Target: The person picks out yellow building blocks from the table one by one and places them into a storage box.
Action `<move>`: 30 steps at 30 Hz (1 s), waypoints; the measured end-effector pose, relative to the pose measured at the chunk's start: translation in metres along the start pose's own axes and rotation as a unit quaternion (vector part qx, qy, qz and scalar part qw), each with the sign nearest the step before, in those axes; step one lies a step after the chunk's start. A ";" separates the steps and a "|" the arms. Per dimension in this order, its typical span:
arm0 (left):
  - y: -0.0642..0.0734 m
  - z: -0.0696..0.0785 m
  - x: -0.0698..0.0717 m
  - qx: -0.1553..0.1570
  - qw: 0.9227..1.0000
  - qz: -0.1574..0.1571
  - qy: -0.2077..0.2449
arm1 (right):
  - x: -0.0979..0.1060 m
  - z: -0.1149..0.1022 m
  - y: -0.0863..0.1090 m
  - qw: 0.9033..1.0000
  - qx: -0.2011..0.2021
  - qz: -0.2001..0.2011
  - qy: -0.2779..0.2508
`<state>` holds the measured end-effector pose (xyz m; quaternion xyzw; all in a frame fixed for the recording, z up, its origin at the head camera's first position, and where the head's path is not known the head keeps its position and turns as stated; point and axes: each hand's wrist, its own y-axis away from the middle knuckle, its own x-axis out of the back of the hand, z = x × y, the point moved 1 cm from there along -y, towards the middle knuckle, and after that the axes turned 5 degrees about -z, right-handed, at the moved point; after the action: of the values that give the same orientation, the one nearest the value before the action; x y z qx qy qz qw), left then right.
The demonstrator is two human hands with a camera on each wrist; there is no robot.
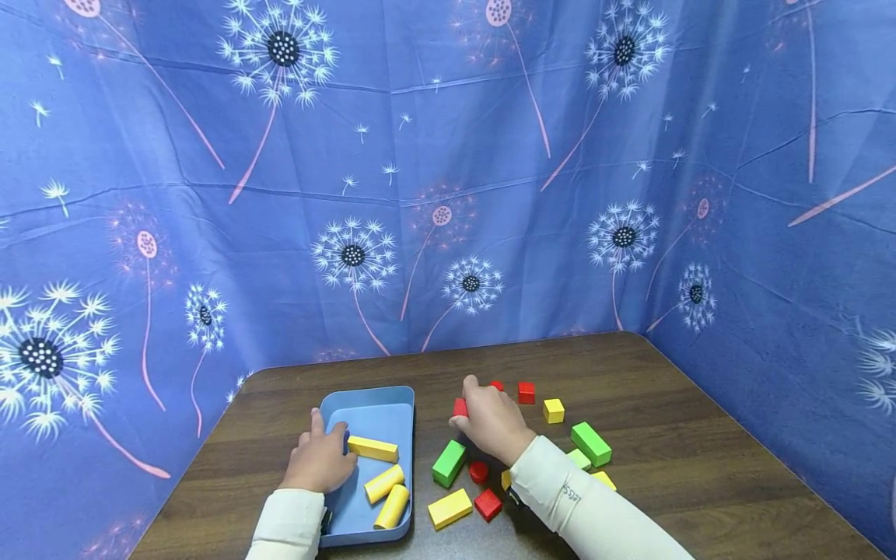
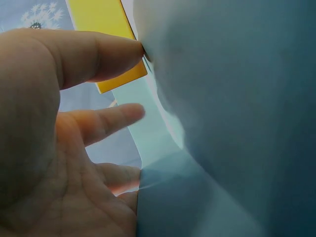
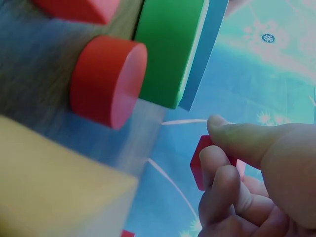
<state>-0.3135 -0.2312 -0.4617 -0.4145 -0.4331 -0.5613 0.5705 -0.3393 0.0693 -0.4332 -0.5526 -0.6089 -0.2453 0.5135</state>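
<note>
My right hand (image 1: 495, 420) pinches a small red block (image 1: 460, 407) between thumb and fingers, above the table to the right of the tray. In the right wrist view, the red block (image 3: 198, 165) shows partly behind the fingertips. My left hand (image 1: 320, 457) is over the left side of the blue tray (image 1: 378, 397), fingers spread and fairly straight. Beside its thumb a small dark blue piece (image 1: 346, 442) shows. In the tray lie a long yellow block (image 1: 373, 449) and two yellow cylinders (image 1: 383, 484) (image 1: 392, 507).
Right of the tray lie a green block (image 1: 449, 463), a red cylinder (image 1: 479, 471), a yellow block (image 1: 450, 509) and a red block (image 1: 488, 505). Farther right are a red cube (image 1: 526, 393), a yellow cube (image 1: 554, 411) and another green block (image 1: 591, 443). A blue patterned cloth (image 1: 420, 155) hangs behind the table.
</note>
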 end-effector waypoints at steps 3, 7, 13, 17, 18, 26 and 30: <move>-0.001 -0.001 -0.001 0.001 1.000 0.001 0.006 | -0.001 -0.003 -0.001 1.000 0.011 0.003 -0.007; -0.002 -0.001 -0.001 0.002 1.000 -0.002 0.011 | -0.001 -0.006 -0.002 0.999 0.027 0.014 -0.014; -0.004 -0.001 -0.001 0.005 1.000 -0.007 0.013 | -0.001 -0.011 -0.006 0.999 0.045 0.025 -0.007; -0.005 -0.001 -0.001 -0.002 1.000 -0.003 0.010 | -0.003 -0.015 -0.009 0.999 0.048 0.023 0.006; -0.005 -0.002 -0.002 -0.004 1.000 -0.003 0.009 | -0.004 -0.015 -0.009 0.999 0.048 0.020 0.009; -0.004 -0.002 -0.001 -0.011 1.000 0.002 0.006 | -0.013 -0.014 -0.010 0.999 0.027 -0.026 0.024; -0.003 -0.002 0.001 -0.012 1.000 0.002 0.005 | -0.015 -0.013 -0.011 0.999 0.022 -0.039 0.025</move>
<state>-0.3162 -0.2331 -0.4612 -0.4190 -0.4226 -0.5673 0.5692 -0.3465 0.0488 -0.4392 -0.5103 -0.6225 -0.2653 0.5307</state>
